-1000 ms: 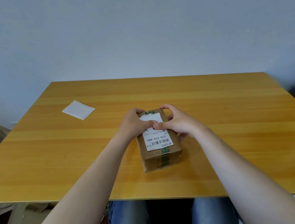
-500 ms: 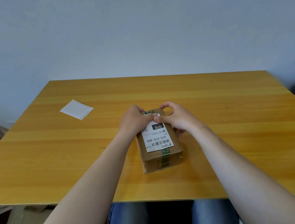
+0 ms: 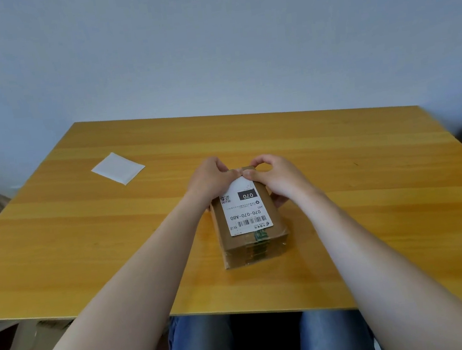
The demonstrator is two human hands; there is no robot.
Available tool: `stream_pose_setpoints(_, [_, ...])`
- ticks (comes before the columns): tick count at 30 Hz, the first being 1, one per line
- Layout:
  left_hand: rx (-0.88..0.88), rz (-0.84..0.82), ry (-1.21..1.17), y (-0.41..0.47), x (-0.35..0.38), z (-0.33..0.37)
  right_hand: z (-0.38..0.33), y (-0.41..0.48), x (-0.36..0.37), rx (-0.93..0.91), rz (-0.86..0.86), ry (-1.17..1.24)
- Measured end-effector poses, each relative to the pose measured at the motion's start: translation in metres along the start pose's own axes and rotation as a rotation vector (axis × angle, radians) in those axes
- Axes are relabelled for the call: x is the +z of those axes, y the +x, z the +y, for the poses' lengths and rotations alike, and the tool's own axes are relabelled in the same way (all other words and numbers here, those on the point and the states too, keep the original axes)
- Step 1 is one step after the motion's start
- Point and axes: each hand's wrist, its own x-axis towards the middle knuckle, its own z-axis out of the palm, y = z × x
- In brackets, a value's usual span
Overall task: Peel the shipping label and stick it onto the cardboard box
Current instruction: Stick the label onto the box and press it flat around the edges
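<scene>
Two hands on cardboard box (image 3: 250,239) at table (image 3: 342,190) centre. Shipping label (image 3: 246,210) flat on top. Left hand (image 3: 210,179) and right hand (image 3: 275,176) thumbs pressing label's 12 o'clock edge, fingers curled over box end. White sheet (image 3: 118,168) at 10 o'clock.

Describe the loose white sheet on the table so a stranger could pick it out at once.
Start at the wooden table. The cardboard box sits near its middle; look to the far left corner instead. There the blank white sheet lies flat, alone and turned like a diamond, unlike the printed shipping label stuck on the box.
</scene>
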Motion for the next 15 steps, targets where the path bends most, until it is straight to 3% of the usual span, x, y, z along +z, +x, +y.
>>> stream_pose_setpoints(6, [0.111,-0.075,-0.293,-0.011,-0.013,-0.014,-0.002,-0.009,0.001,0.058,-0.062,-0.023])
stream_pose_setpoints(15, [0.209,-0.266,-0.123,-0.019,-0.024,-0.030,-0.008,-0.030,0.003,0.042,-0.278,-0.108])
